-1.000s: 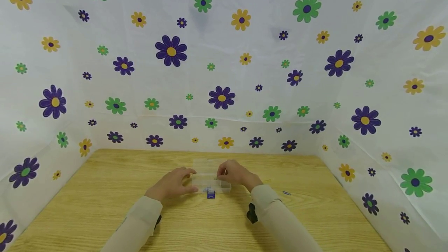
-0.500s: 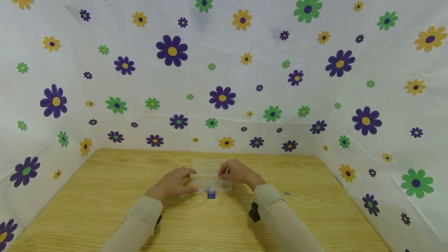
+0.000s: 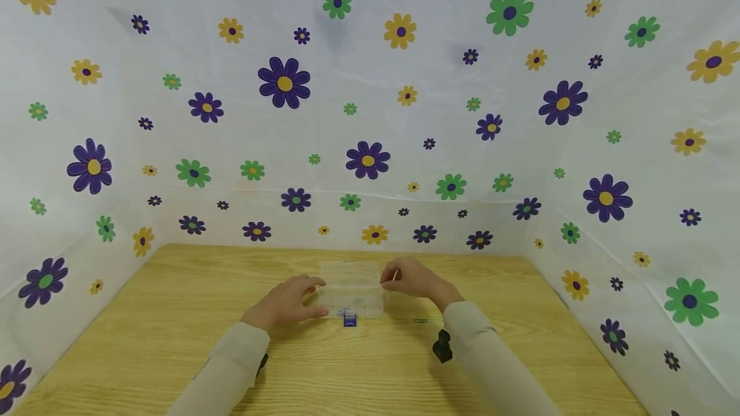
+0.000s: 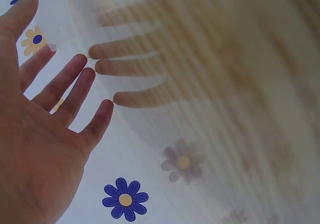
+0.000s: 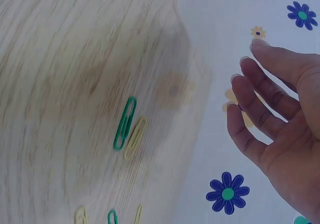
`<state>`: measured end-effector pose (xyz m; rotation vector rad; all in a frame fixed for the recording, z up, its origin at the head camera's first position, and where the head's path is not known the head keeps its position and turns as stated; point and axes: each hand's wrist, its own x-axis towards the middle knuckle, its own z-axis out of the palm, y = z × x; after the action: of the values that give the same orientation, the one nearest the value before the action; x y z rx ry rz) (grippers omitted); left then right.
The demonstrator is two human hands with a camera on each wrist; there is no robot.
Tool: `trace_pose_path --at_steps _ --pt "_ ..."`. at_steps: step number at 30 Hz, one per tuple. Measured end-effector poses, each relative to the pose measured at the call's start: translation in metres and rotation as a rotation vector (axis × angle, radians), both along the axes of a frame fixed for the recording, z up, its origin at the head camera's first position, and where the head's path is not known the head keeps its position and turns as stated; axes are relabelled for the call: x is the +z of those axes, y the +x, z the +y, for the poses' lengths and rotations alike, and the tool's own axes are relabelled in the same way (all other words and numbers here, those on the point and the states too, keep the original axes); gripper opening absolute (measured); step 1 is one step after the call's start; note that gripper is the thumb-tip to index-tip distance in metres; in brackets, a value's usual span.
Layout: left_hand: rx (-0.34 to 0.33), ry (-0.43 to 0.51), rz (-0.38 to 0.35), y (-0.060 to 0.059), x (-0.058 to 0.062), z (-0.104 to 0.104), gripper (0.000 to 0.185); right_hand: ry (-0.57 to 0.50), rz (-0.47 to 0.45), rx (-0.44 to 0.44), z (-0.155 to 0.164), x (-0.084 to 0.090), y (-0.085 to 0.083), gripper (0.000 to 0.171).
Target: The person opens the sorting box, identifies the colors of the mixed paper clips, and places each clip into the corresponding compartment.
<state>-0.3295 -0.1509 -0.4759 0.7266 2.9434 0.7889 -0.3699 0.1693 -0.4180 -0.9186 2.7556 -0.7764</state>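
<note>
Clear plastic box [image 3: 351, 291] sits at the table's [image 3: 173, 339] middle, lid raised at 12 o'clock; the left hand [image 3: 284, 303], fingers straight and relaxed, steadies its 9 o'clock side; the right hand [image 3: 412, 278], at the box's 3 o'clock, seems to pinch a small pale thing, too small to name; loose paper clips, one green [image 5: 124, 123], lie toward 4 o'clock; best to keep the box braced and carry one piece at a time.

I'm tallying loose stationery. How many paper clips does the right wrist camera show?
5, all on the wooden table: a green clip beside a yellow clip, and three cut off at the bottom edge. More may lie outside the frame.
</note>
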Motion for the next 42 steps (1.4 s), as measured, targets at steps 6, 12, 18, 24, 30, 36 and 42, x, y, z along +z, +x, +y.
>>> trace_pose_path --at_steps 6,12,18,24,30,36,42 --pt "-0.004 0.004 0.0 0.001 0.002 0.001 0.071 0.004 0.003 0.009 0.018 0.003 0.002 0.01" --pt "-0.003 0.007 0.003 0.003 0.004 0.001 0.069 0.015 0.005 0.024 0.035 0.005 0.006 0.012" --pt "-0.002 0.005 0.001 0.003 0.004 0.0 0.07 0.02 0.019 0.035 0.051 0.003 0.006 0.012" --pt "-0.009 0.01 -0.001 0.002 0.003 -0.001 0.07 0.011 0.025 0.038 0.066 0.001 0.009 0.012" --pt "-0.002 0.011 0.0 0.001 0.002 -0.001 0.07 0.017 0.014 0.009 0.083 -0.003 0.011 0.012" --pt "-0.003 0.015 -0.002 0.002 0.002 0.0 0.071 0.034 0.018 -0.005 0.097 -0.009 0.015 0.01" --pt "0.011 0.013 -0.008 0.004 0.004 0.001 0.071 0.04 -0.009 -0.043 0.108 -0.012 0.017 0.008"
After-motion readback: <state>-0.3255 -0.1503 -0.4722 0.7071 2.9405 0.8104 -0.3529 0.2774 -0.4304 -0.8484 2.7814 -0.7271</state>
